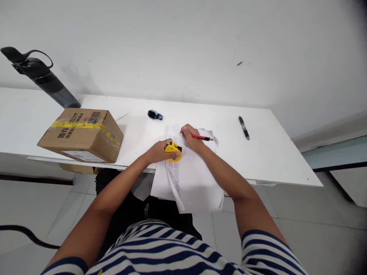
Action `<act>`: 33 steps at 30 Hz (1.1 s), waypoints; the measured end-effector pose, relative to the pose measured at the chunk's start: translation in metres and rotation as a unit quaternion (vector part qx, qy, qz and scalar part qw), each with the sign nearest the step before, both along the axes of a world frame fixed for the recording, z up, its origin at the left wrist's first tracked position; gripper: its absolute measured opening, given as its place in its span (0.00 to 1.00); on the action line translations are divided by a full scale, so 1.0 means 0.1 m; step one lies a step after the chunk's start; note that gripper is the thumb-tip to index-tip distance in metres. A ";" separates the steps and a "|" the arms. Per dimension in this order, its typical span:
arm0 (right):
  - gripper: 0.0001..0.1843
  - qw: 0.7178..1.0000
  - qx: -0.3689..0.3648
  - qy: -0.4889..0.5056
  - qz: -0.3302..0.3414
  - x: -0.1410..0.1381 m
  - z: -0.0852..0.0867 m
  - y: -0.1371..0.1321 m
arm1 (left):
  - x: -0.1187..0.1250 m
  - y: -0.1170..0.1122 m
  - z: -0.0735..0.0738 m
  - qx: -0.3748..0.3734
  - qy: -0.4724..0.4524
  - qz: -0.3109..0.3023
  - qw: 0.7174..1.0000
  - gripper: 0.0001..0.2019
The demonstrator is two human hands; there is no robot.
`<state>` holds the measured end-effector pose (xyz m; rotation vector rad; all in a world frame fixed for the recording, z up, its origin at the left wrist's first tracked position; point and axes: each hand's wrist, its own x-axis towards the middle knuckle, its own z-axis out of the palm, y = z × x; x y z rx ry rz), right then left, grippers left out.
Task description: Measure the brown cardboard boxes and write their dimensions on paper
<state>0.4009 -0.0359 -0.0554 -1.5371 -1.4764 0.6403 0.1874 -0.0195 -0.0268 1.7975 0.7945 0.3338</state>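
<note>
My left hand point(159, 152) is closed around a yellow tape measure point(173, 151) with a black patch on its side, over the left part of some paper sheets point(197, 181). Between the fingers of my right hand point(190, 136) is a red pen point(202, 137), its black-and-red end pointing right. That hand rests on the upper part of the sheets, and the pen's tip is hidden by the fingers. Dense marks cover a strip of the paper below the tape measure. The sheets overhang the table's front edge, with a curled lower corner.
A taped cardboard box point(83, 133) stands on the white table point(266, 152) at left, with a dark water bottle point(51, 82) behind it. A small dark-blue watch-like object point(155, 114) lies behind my hands. Further right is a black pen point(244, 128). A wall runs along the back.
</note>
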 end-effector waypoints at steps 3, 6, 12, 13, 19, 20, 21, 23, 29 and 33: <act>0.14 0.998 -0.046 0.031 0.037 0.02 0.02 0.03 | 0.01 0.00 -0.01 -0.009 -0.008 0.000 1.000 0.19; 0.14 0.994 -0.046 0.082 0.054 0.04 0.01 0.10 | 0.02 0.00 -0.03 -0.013 -0.015 0.000 1.000 0.20; 0.22 0.999 -0.049 0.005 -0.008 -0.01 0.03 0.09 | 0.02 0.00 -0.04 -0.010 -0.012 -0.003 1.000 0.20; 0.22 0.999 -0.044 -0.002 -0.008 -0.02 0.03 0.08 | 0.02 0.00 -0.03 -0.009 -0.009 -0.005 1.000 0.20; 0.21 0.999 -0.031 0.001 -0.028 -0.04 0.00 0.09 | 0.01 0.00 -0.01 -0.011 0.001 -0.007 1.000 0.19; 0.20 0.999 -0.035 0.000 -0.031 -0.03 0.00 0.10 | 0.01 0.00 -0.01 -0.009 0.001 -0.007 1.000 0.19; 0.20 0.999 -0.038 0.000 -0.034 -0.03 -0.01 0.11 | 0.02 -0.01 -0.01 -0.008 0.000 -0.007 1.000 0.19; 0.19 0.998 -0.044 0.001 -0.037 -0.02 -0.01 0.12 | 0.02 -0.01 -0.02 -0.007 -0.005 -0.008 1.000 0.19; 0.18 0.998 -0.052 0.013 -0.018 -0.01 -0.02 0.12 | 0.02 -0.01 -0.03 -0.016 -0.009 -0.005 1.000 0.20; 0.19 0.998 -0.049 0.016 -0.019 -0.01 -0.03 0.11 | 0.02 -0.01 -0.01 -0.010 -0.010 -0.009 1.000 0.20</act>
